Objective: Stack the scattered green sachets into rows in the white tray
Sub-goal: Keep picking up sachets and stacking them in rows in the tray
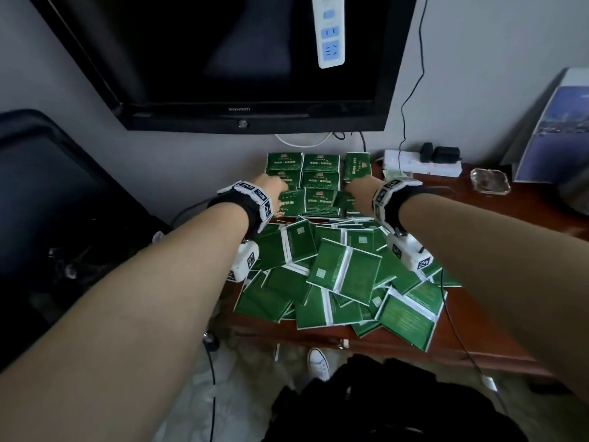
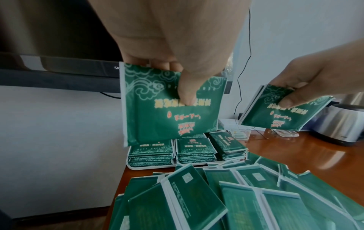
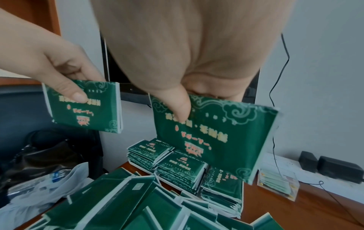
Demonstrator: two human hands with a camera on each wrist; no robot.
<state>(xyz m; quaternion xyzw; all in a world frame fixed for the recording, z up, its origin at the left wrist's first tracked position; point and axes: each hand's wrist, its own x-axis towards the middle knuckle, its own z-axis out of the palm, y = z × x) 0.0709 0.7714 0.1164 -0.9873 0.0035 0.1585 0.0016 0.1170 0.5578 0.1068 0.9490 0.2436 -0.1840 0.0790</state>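
Green sachets (image 1: 334,275) lie scattered in a heap on the brown table. Behind them, against the wall, the white tray (image 2: 138,167) holds rows of stacked sachets (image 2: 193,149). My left hand (image 2: 183,87) pinches a thin bundle of sachets (image 2: 171,118) upright, thumb on the printed face, above the tray's left side. My right hand (image 3: 197,96) pinches another thin bundle (image 3: 216,140) the same way over the tray's right side. In the head view both hands, the left hand (image 1: 271,188) and the right hand (image 1: 355,189), hover over the tray, a short gap between them.
A black TV (image 1: 223,59) hangs on the wall just above the tray. To the right stand a white power strip (image 1: 420,164), a glass ashtray (image 1: 489,181), a steel kettle (image 2: 342,124) and a clear box (image 3: 277,183). Left of the table lie a black bag (image 3: 49,155) and plastic bags.
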